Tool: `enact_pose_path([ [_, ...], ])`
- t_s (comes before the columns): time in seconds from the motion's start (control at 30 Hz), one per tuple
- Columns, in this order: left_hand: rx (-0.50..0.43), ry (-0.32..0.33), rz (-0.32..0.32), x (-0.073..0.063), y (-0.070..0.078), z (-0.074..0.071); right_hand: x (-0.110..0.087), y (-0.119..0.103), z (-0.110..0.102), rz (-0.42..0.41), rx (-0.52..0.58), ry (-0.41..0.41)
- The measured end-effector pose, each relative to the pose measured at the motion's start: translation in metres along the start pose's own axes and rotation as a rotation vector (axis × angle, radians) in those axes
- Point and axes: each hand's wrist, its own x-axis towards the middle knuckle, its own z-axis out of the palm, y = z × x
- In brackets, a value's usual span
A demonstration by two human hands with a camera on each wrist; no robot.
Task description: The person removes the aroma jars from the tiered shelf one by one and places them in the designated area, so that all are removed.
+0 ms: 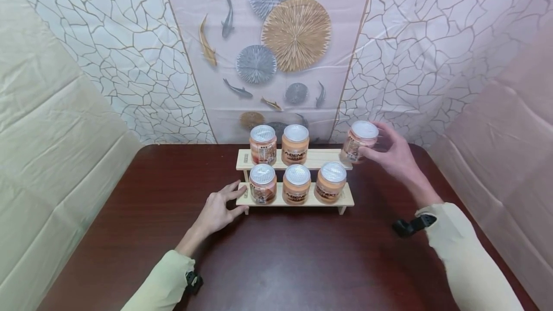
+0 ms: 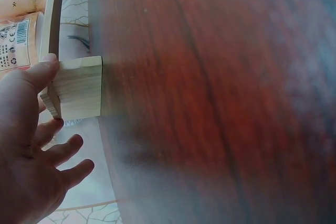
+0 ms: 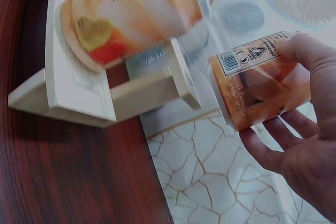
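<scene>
My right hand (image 1: 395,155) grips a clear jar (image 1: 362,142) with an orange label and silver lid, at the right end of the upper shelf of a two-tier wooden stand (image 1: 319,157). In the right wrist view that jar (image 3: 257,80) is apart from the shelf end, thumb on one side and fingers on the other. My left hand (image 1: 219,207) holds the left end of the lower shelf (image 2: 51,100) between thumb and fingers, its other fingers spread. Two similar jars (image 1: 295,144) stand on the upper shelf, three (image 1: 296,185) on the lower.
The stand sits toward the back of a dark red-brown table (image 1: 285,263). A patterned cloth (image 1: 298,100) hangs right behind the table's back edge, and pale cloth walls (image 1: 505,157) rise along both sides.
</scene>
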Motion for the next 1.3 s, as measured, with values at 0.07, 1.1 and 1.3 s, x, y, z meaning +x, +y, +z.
enact_pose_path([
  [0.07,0.000,0.001,-0.004,0.000,0.000,0.000,-0.002,0.003,-0.004,-0.010,-0.018,0.019],
  [1.1,-0.009,0.007,-0.010,-0.001,0.002,0.000,-0.042,0.060,-0.008,0.018,-0.095,0.068],
  [1.3,-0.012,0.017,0.002,0.000,0.002,-0.001,-0.048,0.069,-0.002,0.025,-0.074,0.058],
])
